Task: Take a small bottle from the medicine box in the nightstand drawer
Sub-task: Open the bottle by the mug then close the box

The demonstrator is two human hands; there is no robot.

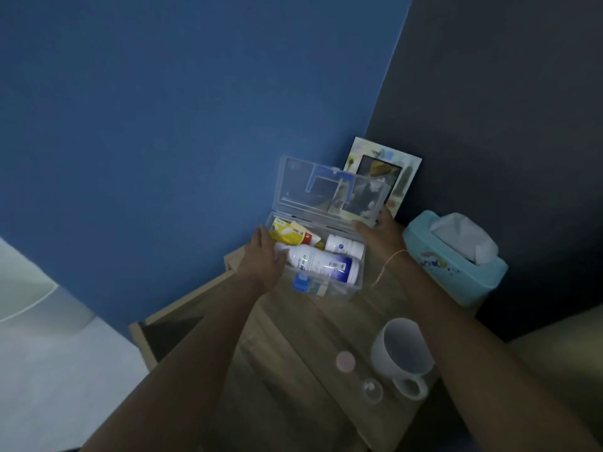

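Medicine box (329,288), lid up, on nightstand (293,353): small bottle (344,244) at 2 o'clock inside, ungrasped; left hand (266,259) loosely on big bottle (321,264), right hand (380,234) pinching lid edge; reach past, lift straight up.

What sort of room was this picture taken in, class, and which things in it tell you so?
Probably a bedroom corner. A wooden nightstand with an open drawer carries a photo frame, a tissue box and a mug, and both hands are at an open clear medicine box.
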